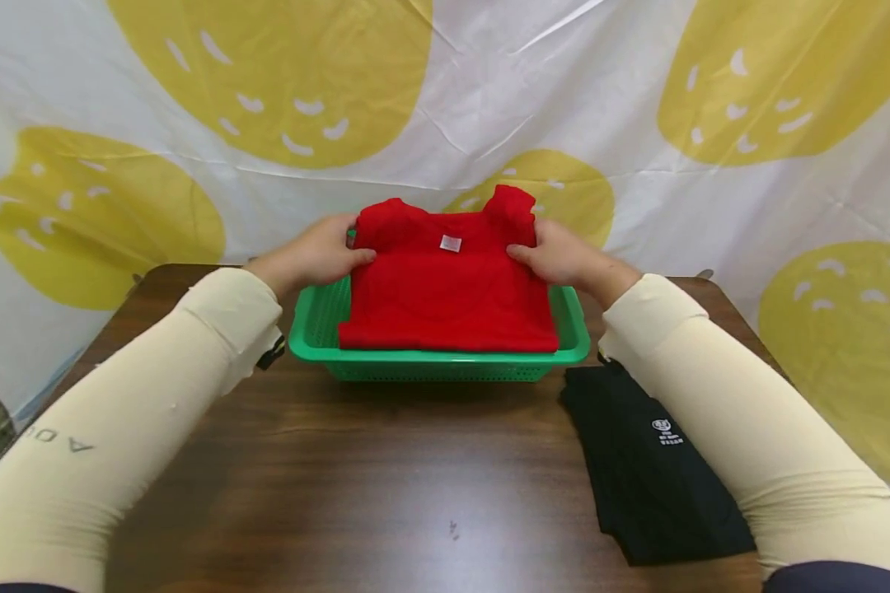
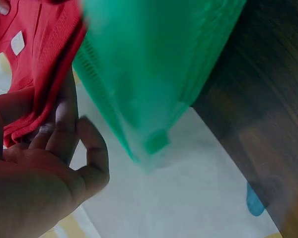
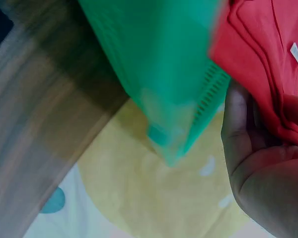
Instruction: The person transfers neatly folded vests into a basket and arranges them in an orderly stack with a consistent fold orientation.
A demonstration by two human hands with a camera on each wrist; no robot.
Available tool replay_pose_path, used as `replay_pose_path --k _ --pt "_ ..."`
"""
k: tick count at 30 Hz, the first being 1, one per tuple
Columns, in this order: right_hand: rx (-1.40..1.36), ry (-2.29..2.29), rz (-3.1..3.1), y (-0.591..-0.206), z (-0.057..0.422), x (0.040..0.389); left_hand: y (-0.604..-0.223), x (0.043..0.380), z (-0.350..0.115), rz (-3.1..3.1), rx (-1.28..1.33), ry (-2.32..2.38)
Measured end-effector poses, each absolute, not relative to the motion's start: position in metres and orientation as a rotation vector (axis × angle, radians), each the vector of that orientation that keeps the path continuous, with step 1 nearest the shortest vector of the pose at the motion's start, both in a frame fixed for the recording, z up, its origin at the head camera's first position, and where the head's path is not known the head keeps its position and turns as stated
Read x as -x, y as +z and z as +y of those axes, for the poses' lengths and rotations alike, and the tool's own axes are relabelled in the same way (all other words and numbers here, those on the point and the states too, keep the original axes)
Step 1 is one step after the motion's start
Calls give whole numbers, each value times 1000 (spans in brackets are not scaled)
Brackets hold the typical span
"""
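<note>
A folded red shirt (image 1: 452,288) with a small white neck label lies over the green plastic basket (image 1: 311,338), its lower fold along the front rim. My left hand (image 1: 334,251) grips the shirt's upper left edge, thumb on top and fingers beneath. On the opposite edge my right hand (image 1: 559,255) pinches it the same way. In the left wrist view, fingers (image 2: 64,119) curl under the layered red cloth (image 2: 44,64). The right wrist view shows the right hand (image 3: 268,173) holding the stacked layers at the other shoulder.
A folded black garment (image 1: 653,469) with a small white print lies on the right of the brown wooden table (image 1: 386,478), partly under the right forearm. Behind the table hangs a white cloth (image 1: 475,107) with large yellow shapes.
</note>
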State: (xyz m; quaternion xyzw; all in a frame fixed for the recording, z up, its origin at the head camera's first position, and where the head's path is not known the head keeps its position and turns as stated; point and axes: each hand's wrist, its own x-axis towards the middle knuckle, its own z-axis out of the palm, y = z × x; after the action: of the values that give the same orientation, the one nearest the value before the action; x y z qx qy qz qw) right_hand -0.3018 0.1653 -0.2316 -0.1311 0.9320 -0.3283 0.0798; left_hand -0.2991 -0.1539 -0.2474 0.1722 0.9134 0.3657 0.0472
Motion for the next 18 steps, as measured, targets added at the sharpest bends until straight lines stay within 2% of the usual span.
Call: replay_pose_path --k 10,18 --pt "278 -1088 2705 -257 159 303 -261 298 -150 2843 -546 928" --pt "251 -1017 2800 -267 155 306 -266 293 -146 3025 -383 602"
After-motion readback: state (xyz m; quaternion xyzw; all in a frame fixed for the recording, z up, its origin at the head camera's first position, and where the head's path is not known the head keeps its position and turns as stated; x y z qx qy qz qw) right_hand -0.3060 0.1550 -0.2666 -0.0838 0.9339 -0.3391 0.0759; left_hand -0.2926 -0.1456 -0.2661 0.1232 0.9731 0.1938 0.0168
